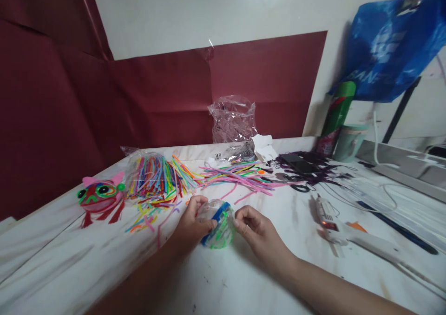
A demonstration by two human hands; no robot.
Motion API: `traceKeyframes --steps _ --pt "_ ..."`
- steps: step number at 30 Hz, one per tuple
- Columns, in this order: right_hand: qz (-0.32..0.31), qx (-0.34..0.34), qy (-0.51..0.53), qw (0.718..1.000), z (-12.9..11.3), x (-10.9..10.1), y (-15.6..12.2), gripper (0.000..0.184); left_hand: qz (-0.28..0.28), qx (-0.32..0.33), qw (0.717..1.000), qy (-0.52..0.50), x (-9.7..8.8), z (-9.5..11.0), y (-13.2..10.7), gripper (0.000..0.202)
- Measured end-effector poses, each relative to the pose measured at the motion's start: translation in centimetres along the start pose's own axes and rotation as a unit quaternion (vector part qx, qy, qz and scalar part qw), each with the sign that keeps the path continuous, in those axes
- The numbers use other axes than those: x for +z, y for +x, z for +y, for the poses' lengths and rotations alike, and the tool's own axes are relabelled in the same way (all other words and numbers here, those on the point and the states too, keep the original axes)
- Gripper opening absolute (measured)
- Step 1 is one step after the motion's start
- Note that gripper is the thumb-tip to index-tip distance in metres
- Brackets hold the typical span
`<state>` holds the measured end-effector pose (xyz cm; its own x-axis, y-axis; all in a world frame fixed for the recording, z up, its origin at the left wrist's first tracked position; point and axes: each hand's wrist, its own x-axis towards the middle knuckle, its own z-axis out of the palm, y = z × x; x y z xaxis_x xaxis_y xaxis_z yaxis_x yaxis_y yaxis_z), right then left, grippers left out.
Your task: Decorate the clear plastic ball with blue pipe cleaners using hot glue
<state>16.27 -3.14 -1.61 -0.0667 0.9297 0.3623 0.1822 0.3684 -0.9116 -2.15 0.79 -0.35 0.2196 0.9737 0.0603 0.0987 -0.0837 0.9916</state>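
Observation:
My left hand (195, 222) is closed around the left side of a rounded clear plastic piece (228, 219), its thumb lying over the front. A blue band crosses the piece at a slant, and bright green strips cover part of its right side. At that right edge, my right hand (252, 226) has thumb and forefinger pinched together; whatever sits between the fingertips is too small to make out. Both hands are just above the marble-patterned table (209, 287). Motion blurs the plastic piece a little.
Left stands a red animal-face craft (101, 196) with pink ears. Behind the hands lie a bag of colourful pipe cleaners (153, 175) and loose pink ones (240, 178). To the right are scissors (301, 187), a glue gun (334, 231) with a lit red light, and a dark blue stick (397, 226).

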Motion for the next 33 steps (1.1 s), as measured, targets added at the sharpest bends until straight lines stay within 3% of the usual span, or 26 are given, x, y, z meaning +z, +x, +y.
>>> traceKeyframes --steps 6,10,19,22,26,30,33 --pt "0.061 -0.039 -0.002 0.997 0.3 0.0 0.2 0.025 -0.005 0.004 1.0 -0.011 0.1 0.1 -0.1 0.05" --pt "0.039 -0.012 -0.013 0.999 0.4 -0.1 0.4 0.03 -0.005 0.0 1.0 0.001 0.1 0.2 -0.1 0.05" --pt "0.075 -0.029 -0.033 0.996 1.1 0.0 0.5 0.018 -0.032 0.007 0.999 -0.024 0.1 0.1 -0.4 0.051" --pt "0.078 -0.026 -0.031 0.996 1.0 0.2 0.3 0.035 -0.064 0.023 0.997 -0.023 0.4 0.2 -0.7 0.053" --pt "0.035 0.002 -0.018 0.999 0.4 0.4 0.0 0.052 -0.084 0.036 0.996 -0.009 1.1 0.5 -1.4 0.054" --pt "0.028 0.0 -0.014 1.0 0.1 0.7 -0.4 0.055 -0.055 0.047 0.997 0.034 1.6 0.7 -2.0 0.054" --pt "0.028 -0.019 -0.01 0.999 0.0 0.7 -0.4 0.047 -0.049 0.059 0.996 0.044 1.5 0.5 -2.0 0.055"
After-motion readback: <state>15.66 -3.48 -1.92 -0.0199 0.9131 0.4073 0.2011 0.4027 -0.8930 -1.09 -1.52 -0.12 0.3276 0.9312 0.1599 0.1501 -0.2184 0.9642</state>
